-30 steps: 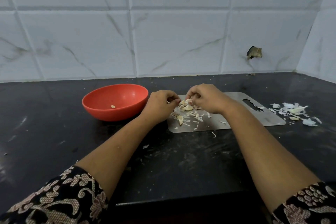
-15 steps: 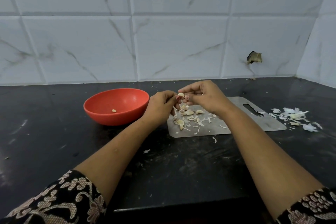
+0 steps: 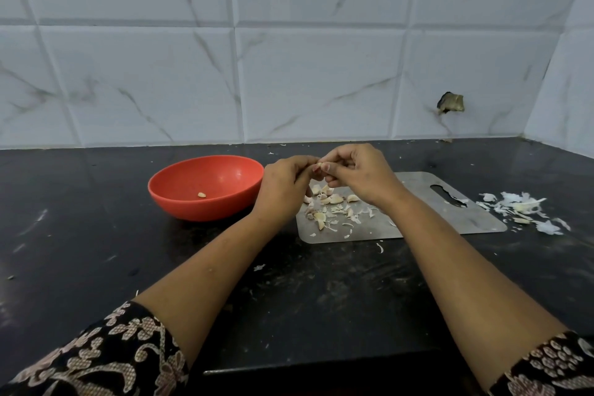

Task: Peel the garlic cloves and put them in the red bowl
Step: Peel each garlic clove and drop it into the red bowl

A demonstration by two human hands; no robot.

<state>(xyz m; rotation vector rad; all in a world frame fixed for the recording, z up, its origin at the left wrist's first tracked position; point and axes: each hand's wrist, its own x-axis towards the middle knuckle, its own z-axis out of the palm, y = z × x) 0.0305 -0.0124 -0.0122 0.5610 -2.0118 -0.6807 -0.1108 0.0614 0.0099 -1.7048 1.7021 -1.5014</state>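
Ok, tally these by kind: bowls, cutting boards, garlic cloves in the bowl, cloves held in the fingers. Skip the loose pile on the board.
red bowl: 1
metal cutting board: 1
garlic clove in the bowl: 1
held clove, pinched between left hand and right hand: 1
Total: 4
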